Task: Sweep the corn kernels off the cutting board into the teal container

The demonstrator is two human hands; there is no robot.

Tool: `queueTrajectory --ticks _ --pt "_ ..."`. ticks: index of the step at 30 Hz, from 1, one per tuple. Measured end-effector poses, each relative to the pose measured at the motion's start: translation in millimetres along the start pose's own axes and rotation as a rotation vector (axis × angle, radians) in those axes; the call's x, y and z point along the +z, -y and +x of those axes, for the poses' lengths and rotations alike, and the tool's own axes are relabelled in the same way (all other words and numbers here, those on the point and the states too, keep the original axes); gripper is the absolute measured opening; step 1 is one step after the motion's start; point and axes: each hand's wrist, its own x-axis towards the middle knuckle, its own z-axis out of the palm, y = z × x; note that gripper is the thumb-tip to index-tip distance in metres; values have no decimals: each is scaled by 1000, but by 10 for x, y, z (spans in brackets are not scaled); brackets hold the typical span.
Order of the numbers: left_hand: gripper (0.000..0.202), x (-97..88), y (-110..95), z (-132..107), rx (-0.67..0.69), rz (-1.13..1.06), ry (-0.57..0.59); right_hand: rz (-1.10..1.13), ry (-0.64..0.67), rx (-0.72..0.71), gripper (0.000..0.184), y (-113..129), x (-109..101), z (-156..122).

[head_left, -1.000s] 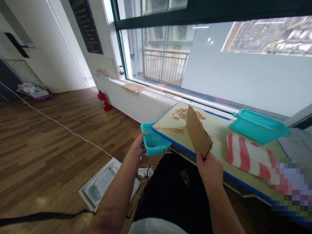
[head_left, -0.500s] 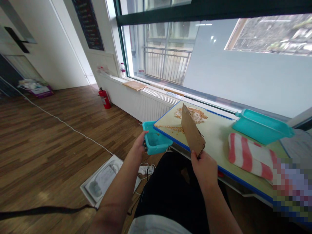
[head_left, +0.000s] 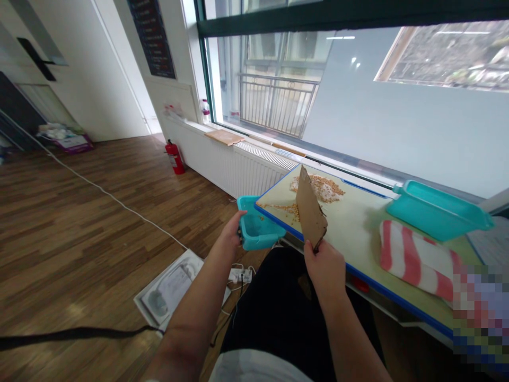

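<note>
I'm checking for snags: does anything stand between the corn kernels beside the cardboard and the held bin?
Nothing visible does: only a thin kernel trail and the blue table edge lie before the teal bin.

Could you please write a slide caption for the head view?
Left hand holds a teal bin by the table; right hand holds cardboard beside grains.

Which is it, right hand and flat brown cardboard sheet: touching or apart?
Touching: the head view shows the right hand gripping the cardboard sheet by its near end.
</note>
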Motion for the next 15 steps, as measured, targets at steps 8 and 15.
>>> queueTrajectory --ticks 8,15 --pt "40 66 27 -125 34 77 -118 9 -20 -14 32 128 35 -27" --pt "39 93 99 -211 12 49 -174 32 -20 -10 32 157 52 -37"
